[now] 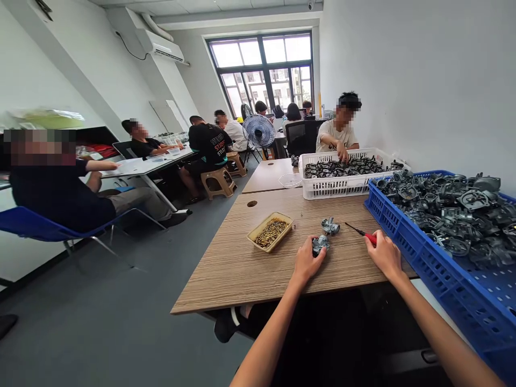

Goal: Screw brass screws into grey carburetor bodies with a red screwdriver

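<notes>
My left hand (308, 259) is closed round a grey metal part (320, 244) resting low over the wooden table (234, 269). Just beyond it lies a second grey metal part (330, 226), which no hand touches. My right hand (385, 253) grips a screwdriver with a red handle (371, 238), its dark shaft pointing left toward the second part. To the left of my left hand, a shallow yellowish tray (250, 236) holds many small brass-coloured pieces. A tiny loose piece (301, 214) lies behind the tray's right end.
A blue crate (419, 244) heaped with grey metal parts stands at the right. Behind is a white basket (336, 188) of similar parts, with a person's hand (343, 153) in it. Several people sit at the left beyond the aisle.
</notes>
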Available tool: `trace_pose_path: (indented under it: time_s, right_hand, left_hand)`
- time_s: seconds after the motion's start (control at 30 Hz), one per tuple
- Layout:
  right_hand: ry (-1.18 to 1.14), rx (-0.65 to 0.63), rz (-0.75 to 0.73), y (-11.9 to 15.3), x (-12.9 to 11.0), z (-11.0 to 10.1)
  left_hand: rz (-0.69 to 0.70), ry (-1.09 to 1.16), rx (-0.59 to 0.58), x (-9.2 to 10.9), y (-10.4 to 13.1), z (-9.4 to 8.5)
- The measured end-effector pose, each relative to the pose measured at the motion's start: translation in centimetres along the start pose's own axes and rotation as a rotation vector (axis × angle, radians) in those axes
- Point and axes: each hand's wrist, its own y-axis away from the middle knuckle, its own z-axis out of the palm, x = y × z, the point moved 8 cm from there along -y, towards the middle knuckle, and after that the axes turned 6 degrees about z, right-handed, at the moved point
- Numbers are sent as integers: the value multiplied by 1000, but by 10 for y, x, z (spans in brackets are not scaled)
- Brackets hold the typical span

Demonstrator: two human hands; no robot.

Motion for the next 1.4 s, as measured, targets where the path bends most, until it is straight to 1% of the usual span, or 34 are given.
trace_pose_path:
  time_s: [0.07, 0.13, 0.2, 0.27, 0.33, 0.37, 0.43, 0.5, 0.53, 0.6, 0.73, 0.87, 0.93, 1.0, 1.07, 1.1, 1.17, 1.3, 1.4]
  right_hand:
    - [34, 33, -57, 1, 1, 8]
    - [57, 44, -80, 2, 3, 14]
    - [40, 74, -78, 4, 2, 12]
    - [-32, 121, -114, 9, -9, 4]
    - [-138, 128, -239, 20, -35, -4]
    - [-191, 104, -327, 29, -52, -6]
    - [-276, 9, -493, 48, -87, -3]
    - [-328, -103, -572, 63, -116, 6]
    - [-342, -150, -572, 67, -126, 12]
    - [-345, -213, -522, 68, -139, 23]
    - [-274, -275, -438, 57, -153, 36]
    - [-185, -293, -353, 47, -156, 38]
    - [-162, -287, -315, 46, -154, 36]
    - [-137, -272, -297, 46, -147, 29]
    - [-126, -241, -297, 49, -134, 12]
    - [-127, -217, -296, 51, -125, -1]
    - [-135, -154, -273, 56, -100, -35]
    - [-105, 4, -158, 79, -31, -123]
    - [-13, 161, -11, 107, 33, -192]
  left_hand:
    - [-3, -1, -4, 0, 0, -1]
    - [0, 2, -10, 1, 0, -1]
    - [6, 8, -12, 1, 0, -1]
    - [5, 10, -12, 0, -1, -1]
    - [2, 10, -14, -1, -1, -1]
    - [6, 11, -15, -1, -1, -1]
    - [30, 17, -11, 1, -1, -2]
    - [55, 30, -2, 3, 0, -5]
    - [60, 42, 3, 3, 0, -6]
    - [61, 81, 12, 1, 0, -7]
    - [57, 177, 63, -8, -2, -8]
    - [1, 257, 136, -23, -6, -10]
    - [-25, 283, 145, -28, -6, -9]
    - [-30, 295, 133, -31, -5, -9]
    - [-24, 299, 109, -32, -5, -7]
    - [-20, 300, 96, -32, -5, -7]
    - [-17, 299, 69, -32, -5, -6]
    - [-23, 273, 31, -32, -7, -5]
    - [-23, 255, 14, -32, -9, -4]
